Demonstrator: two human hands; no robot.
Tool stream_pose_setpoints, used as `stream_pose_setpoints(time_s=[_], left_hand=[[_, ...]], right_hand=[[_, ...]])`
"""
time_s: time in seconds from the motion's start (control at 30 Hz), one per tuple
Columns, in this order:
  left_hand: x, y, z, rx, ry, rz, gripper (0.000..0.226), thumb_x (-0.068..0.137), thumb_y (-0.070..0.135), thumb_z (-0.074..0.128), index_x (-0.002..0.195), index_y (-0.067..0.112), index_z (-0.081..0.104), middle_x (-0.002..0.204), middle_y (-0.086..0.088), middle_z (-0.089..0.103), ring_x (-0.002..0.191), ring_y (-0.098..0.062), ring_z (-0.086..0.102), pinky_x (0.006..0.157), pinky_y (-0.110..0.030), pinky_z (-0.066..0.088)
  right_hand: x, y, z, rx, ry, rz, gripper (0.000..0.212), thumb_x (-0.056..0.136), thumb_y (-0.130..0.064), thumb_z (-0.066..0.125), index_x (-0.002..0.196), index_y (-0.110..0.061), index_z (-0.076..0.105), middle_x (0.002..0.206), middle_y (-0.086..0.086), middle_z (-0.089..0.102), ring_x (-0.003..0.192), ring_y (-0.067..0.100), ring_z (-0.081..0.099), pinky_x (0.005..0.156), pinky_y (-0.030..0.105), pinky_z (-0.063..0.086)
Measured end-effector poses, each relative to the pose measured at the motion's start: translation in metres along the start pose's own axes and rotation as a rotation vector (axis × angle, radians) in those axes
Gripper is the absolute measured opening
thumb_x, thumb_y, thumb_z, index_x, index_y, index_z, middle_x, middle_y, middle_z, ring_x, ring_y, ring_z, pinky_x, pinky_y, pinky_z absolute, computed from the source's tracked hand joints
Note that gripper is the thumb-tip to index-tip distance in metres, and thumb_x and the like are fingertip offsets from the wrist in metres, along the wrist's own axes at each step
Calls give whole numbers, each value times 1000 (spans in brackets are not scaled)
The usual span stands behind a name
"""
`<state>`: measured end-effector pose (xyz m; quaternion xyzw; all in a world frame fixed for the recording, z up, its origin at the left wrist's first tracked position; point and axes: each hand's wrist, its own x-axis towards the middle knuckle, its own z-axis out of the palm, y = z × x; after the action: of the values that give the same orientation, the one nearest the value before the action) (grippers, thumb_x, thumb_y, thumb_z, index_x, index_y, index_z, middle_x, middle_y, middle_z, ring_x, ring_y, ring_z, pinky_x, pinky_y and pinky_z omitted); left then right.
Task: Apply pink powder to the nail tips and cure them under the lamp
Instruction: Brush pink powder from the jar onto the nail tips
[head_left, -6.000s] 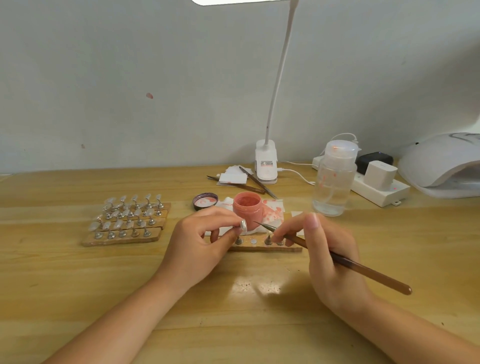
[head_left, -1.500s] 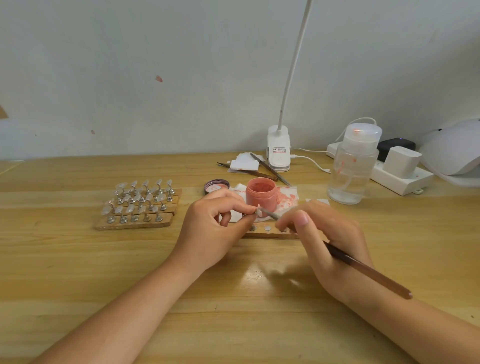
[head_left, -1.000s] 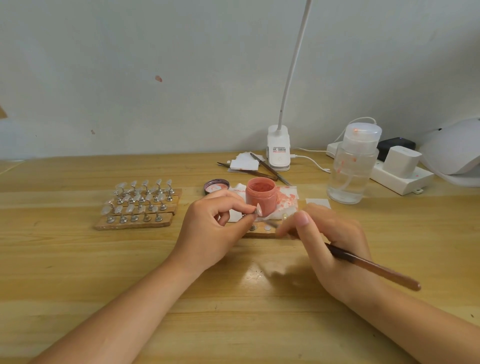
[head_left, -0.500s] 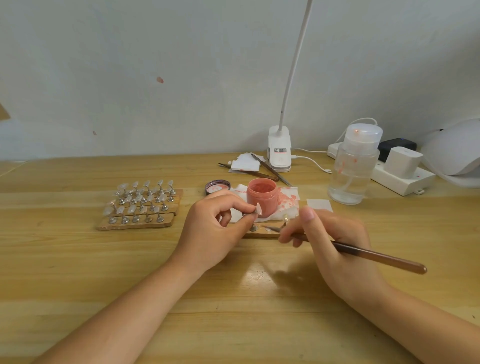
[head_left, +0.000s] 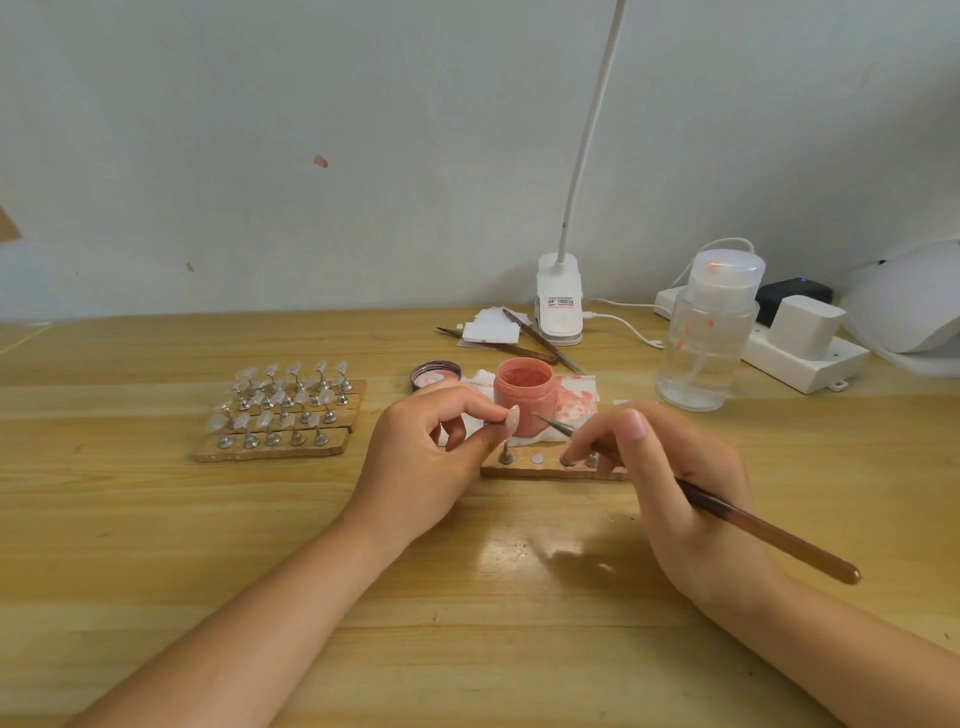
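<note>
My left hand (head_left: 426, 462) pinches a pale nail tip (head_left: 512, 420) between thumb and forefinger, just left of the open jar of pink powder (head_left: 523, 397). My right hand (head_left: 670, 483) grips a brown brush (head_left: 748, 525); its thin metal point sits a short way right of the nail tip, in front of the jar. Under both hands lies a small wooden holder strip (head_left: 545, 472) with metal pegs. The white curing lamp (head_left: 904, 306) is at the far right edge.
A wooden rack of several clear nail tips (head_left: 283, 410) lies to the left. The jar's lid (head_left: 436, 375), a stained tissue (head_left: 574, 400), a clear pump bottle (head_left: 709, 338), a desk lamp's clip base (head_left: 558, 306), a power strip (head_left: 802, 353) and tweezers (head_left: 540, 340) stand behind.
My right hand has raised the brush point from the holder strip up toward the nail tip. My left hand keeps its pinch on the tip in nearly the same place.
</note>
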<state>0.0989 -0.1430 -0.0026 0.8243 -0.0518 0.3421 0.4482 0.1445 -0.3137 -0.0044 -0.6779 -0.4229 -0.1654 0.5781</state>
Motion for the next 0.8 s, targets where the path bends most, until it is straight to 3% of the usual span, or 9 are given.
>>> stream_pose_setpoints(time_s=[0.1, 0.2, 0.33, 0.47, 0.57, 0.67, 0.8], left_hand=[[0, 0, -1, -23, 9, -23, 11, 74, 16, 69, 73, 27, 67, 71, 17, 66, 54, -6, 46, 51, -18, 36], [0, 0, -2, -13, 7, 7, 26, 75, 3, 70, 77, 29, 68, 79, 16, 67, 55, -5, 48, 53, -11, 35], [1, 0, -2, -11, 19, -4, 25, 75, 7, 69, 78, 31, 68, 88, 6, 63, 54, -7, 45, 56, -9, 35], [1, 3, -1, -70, 31, -13, 11, 72, 21, 66, 76, 31, 68, 78, 14, 65, 52, -4, 43, 54, -9, 35], [1, 3, -3, -71, 38, -57, 18, 72, 13, 71, 74, 31, 68, 72, 25, 66, 50, -3, 44, 51, -10, 35], [0, 4, -3, -48, 41, -86, 23, 73, 10, 71, 73, 32, 67, 68, 30, 64, 49, -2, 44, 47, -9, 33], [0, 6, -4, -47, 41, -71, 19, 73, 15, 71, 72, 33, 67, 74, 28, 66, 50, -5, 45, 47, -15, 34]], right_hand=[[4, -2, 0, -35, 54, 26, 16, 86, -39, 54, 84, -27, 64, 78, -10, 67, 72, 4, 62, 64, 17, 47], [12, -4, -3, 32, 84, 54, 11, 81, -36, 65, 86, -26, 63, 83, -9, 68, 68, 4, 63, 62, 17, 49], [32, -10, -11, 90, 18, 171, 16, 79, -37, 56, 79, -21, 61, 73, -6, 70, 55, 1, 58, 49, 14, 44], [66, -2, -17, 48, -25, 286, 25, 83, -29, 61, 75, -8, 50, 66, -1, 71, 46, 8, 55, 45, 17, 44], [88, 6, -13, -38, -81, 310, 32, 80, -34, 65, 68, -7, 53, 53, 2, 66, 38, 3, 49, 42, 13, 39], [103, 15, -7, -143, -118, 310, 36, 78, -34, 71, 55, -13, 53, 39, -7, 55, 36, -4, 46, 42, 5, 33], [118, 23, 1, -366, -272, 346, 38, 74, -40, 74, 57, -12, 55, 41, -8, 52, 46, 1, 49, 49, 14, 40]])
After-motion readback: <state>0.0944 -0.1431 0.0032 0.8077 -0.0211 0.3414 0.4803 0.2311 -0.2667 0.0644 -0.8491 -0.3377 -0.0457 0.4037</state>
